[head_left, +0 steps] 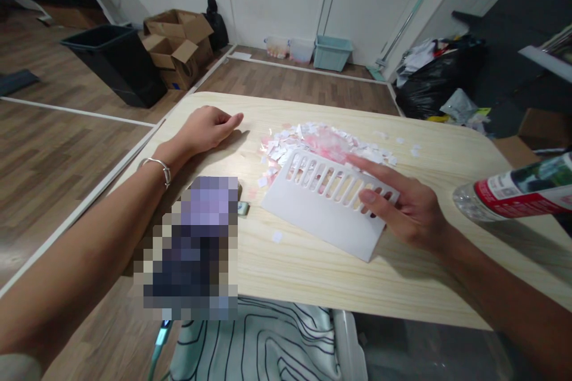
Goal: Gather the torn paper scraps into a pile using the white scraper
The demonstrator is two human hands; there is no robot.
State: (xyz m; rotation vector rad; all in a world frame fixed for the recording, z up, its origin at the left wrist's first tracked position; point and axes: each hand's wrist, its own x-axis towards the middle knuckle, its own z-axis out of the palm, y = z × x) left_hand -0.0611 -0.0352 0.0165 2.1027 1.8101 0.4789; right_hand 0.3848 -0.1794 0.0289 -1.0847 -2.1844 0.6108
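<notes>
A white sheet of paper (322, 214) with a row of cut slots along its far edge lies on the pale wooden table (313, 286). My right hand (402, 202) rests on its right end, index finger stretched out over the slots, thumb on the sheet. Behind the sheet is a heap of small white and pink paper scraps (322, 140). My left hand (208, 128) lies on the table to the left of the scraps, fingers loosely curled, holding nothing, with a silver bracelet (161, 168) on the wrist.
A plastic bottle with a red label (518, 193) lies at the table's right edge. A blurred-out object (196, 244) sits near the front left. On the floor beyond stand a dark bin (116, 62), cardboard boxes (179, 44), a teal tub (331, 52) and black rubbish bags (438, 80).
</notes>
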